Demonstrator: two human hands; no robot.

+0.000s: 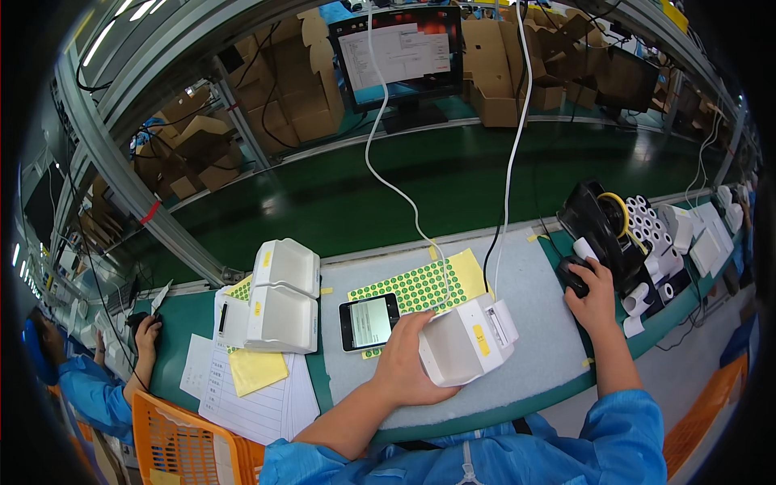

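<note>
My left hand (406, 365) grips the near left side of a white plastic device (454, 346), which is tilted on the pale work mat. The device has an open hollow, a yellow label and a small white unit (501, 323) at its right end, where a white and a black cable come in. Over a black computer mouse (573, 275) at the mat's right edge, my right hand (596, 297) is curled. Left of the device lies a phone (369, 322) with a lit screen. Behind it is a yellow sheet of round green stickers (404, 289).
Two similar white housings (279, 319) stand on the left by printed forms (267, 404) and a yellow note. White paper rolls (647, 222) and a black device (598, 226) crowd the right. A monitor (400, 56) stands beyond the green conveyor (339, 194). A co-worker's hand (146, 335) is far left.
</note>
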